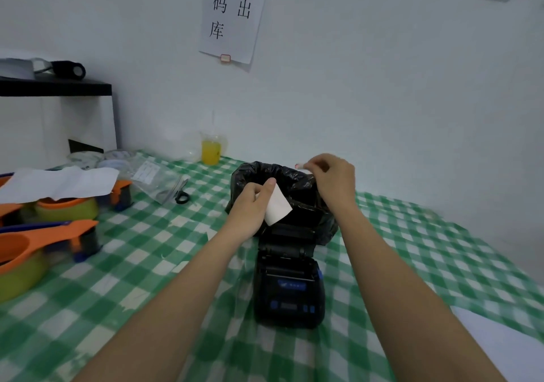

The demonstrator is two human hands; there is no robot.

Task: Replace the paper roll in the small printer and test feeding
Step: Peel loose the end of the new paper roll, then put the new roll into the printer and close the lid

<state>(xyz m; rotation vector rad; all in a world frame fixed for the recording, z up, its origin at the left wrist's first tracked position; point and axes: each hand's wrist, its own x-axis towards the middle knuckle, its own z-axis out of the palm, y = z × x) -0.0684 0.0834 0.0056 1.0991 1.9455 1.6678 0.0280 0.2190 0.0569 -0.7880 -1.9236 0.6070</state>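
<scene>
A small black printer (290, 290) with blue buttons sits on the green checked tablecloth, its lid open toward the back. Just behind it stands a bin lined with a black bag (297, 187). My left hand (253, 202) holds a white paper roll (276, 206) over the bin's near edge, above the printer. My right hand (331, 177) is raised over the bin's right rim, pinching a tiny pinkish-white scrap (300, 165) between thumb and fingertips. Whether the printer's paper bay holds a roll is hidden.
Orange and green tape dispensers (44, 234) crowd the left side under a white sheet (59, 183). Scissors (181, 194) and a clear bag lie further back, beside a cup of yellow drink (211, 150). A white sheet (500, 340) lies at the right front.
</scene>
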